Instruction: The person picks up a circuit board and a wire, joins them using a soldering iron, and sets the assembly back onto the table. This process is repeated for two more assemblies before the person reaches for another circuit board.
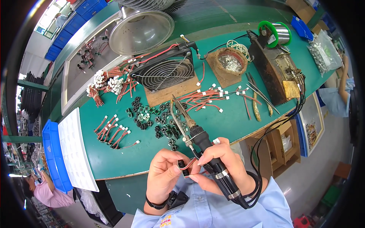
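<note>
At the table's near edge, my left hand (163, 173) pinches a small black component (181, 164) between thumb and fingers. A short red-and-black wire lead (188, 166) runs from it toward my right fingers. My right hand (232, 169) is closed round a black soldering iron (201, 140) with a thin metal feed tube along its side. The iron's tip points away from me, above the table and apart from the component. A white connector (216, 141) shows by my right fingers. Beyond my hands lie loose small black components (167, 131), some with green boards showing.
Wired leads (116, 133) lie left; more lie beside the fan (163, 72). Pliers (255, 102), tweezers (266, 98), a solder pot (232, 62) and the soldering station (275, 68) with its solder spool (279, 34) stand right. Cables (262, 140) hang off the edge. A white tray (78, 148) sits left.
</note>
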